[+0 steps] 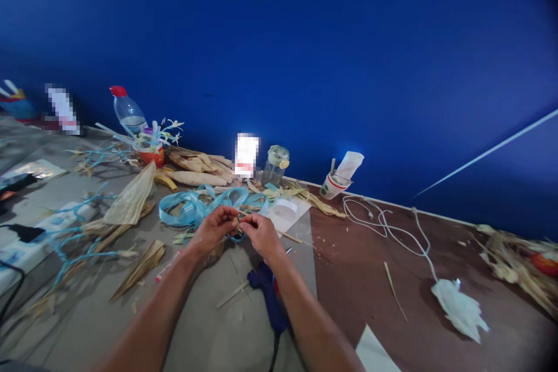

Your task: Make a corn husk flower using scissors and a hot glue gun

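Note:
My left hand (214, 231) and my right hand (261, 235) meet over the middle of the table, fingertips pinched together. Between them is a small pale piece, too small and too covered by fingers to name. A thin straw-coloured stick (291, 237) shows just right of my right hand. Behind my hands lies a loose heap of light blue ribbon (181, 212). Under my right forearm rests a dark blue glue gun (268, 296), partly hidden by the arm. Left of it, a whitish stick (233, 294) lies on the grey surface.
Dried husks (196, 165), a jar (275, 165) and a paper cup (335, 183) line the blue wall. At left are blue-wrapped stems (82, 256) and a power strip (26, 256). A white cable (392, 224) and crumpled tissue (460, 308) lie at right.

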A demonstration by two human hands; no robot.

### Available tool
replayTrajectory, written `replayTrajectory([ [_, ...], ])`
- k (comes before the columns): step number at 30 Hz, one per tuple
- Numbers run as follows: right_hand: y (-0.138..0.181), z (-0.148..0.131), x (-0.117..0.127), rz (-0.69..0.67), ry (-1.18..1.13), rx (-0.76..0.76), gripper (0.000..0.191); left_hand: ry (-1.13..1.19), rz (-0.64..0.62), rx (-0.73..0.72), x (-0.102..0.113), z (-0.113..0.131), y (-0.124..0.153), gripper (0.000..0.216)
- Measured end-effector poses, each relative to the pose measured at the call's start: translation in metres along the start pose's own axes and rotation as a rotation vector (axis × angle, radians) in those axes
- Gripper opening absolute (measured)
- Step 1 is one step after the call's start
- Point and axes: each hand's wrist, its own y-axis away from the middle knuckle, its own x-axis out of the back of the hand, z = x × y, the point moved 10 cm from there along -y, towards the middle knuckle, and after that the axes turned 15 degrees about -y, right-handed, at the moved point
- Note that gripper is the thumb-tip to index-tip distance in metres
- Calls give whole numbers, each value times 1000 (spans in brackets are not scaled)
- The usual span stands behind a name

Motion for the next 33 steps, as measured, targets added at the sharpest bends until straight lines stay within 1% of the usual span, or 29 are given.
replayTrajectory([
  [3,1,4,1,9,-20,-58,9,-68,16,-8,1,0,0,31],
  [8,4,5,-4,-21,-113,-121,7,-67,10,8,0,3,1,32],
  [10,4,3,-5,-20,-124,-111,7,-25,2,28,-2,3,2,32],
  [14,4,-2,-7,-4,-128,-55,10,134,-44,92,-9,-2,4,33],
  [17,3,-6,-5,6,-81,-7,11,208,-72,133,-14,-8,6,28],
  [21,3,-12,-5,5,-26,46,13,247,-103,123,-17,-8,6,24],
  [25,4,-14,-4,7,-37,39,11,214,-85,131,-16,-6,7,25],
  [27,5,-13,-4,-4,-103,17,8,171,-76,127,-15,-3,8,25],
  [30,5,-10,-5,-22,-245,-18,12,61,-84,92,-15,1,8,25],
  [33,3,-9,-2,3,-237,-1,17,-28,-86,70,-16,2,8,26],
])
